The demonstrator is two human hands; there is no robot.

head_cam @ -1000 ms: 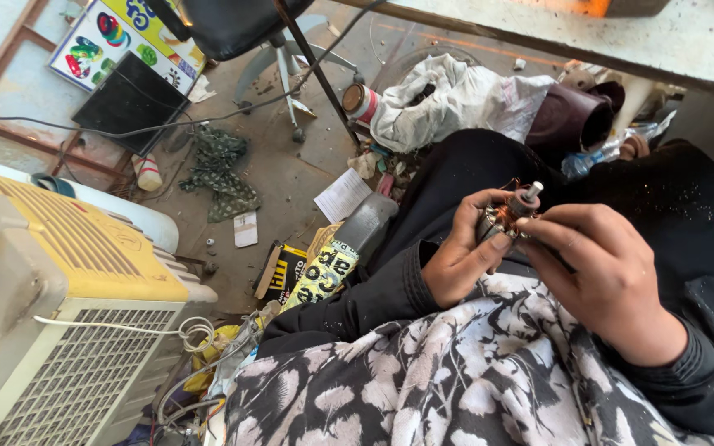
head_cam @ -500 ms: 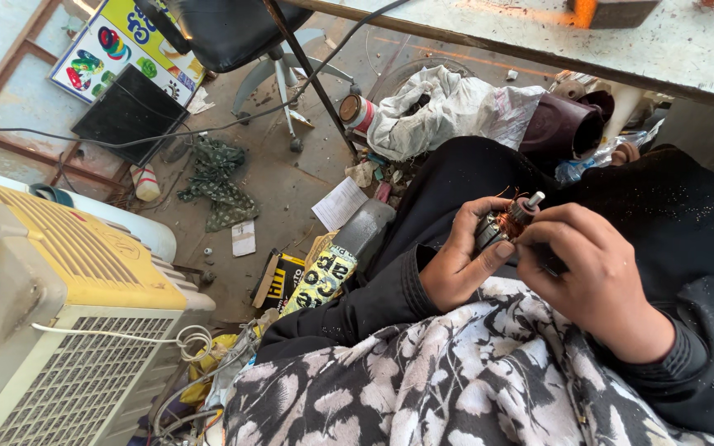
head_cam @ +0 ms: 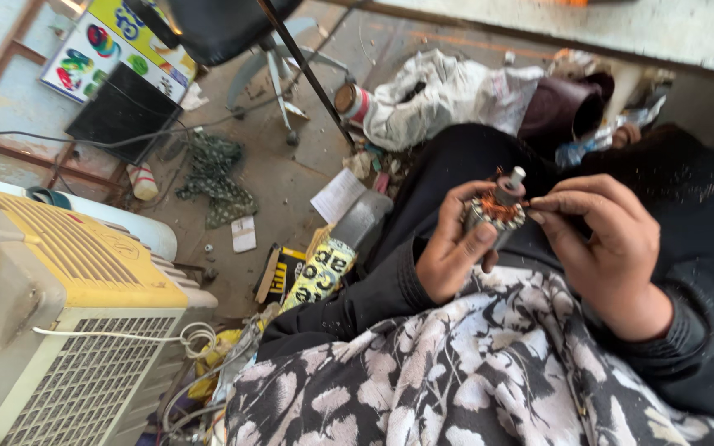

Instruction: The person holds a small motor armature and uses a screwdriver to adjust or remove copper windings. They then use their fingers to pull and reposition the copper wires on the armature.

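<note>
The armature (head_cam: 496, 213), a small steel core with bare copper windings bunched at its top and a stub shaft poking out, sits over the lap, seemingly mid-winding with loose wire untucked, left hand (head_cam: 454, 246) clenched round it, right hand (head_cam: 613, 248) fingers (head_cam: 557, 204) pinching at the coils.

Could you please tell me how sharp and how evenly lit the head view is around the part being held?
In the head view, the left hand and right hand holding the small motor armature are soft with slight motion blur; the light is diffuse daylight with no hard shadows or glare; the dark sleeves lose detail, and the pale slab at the top edge is nearly washed out.
</note>
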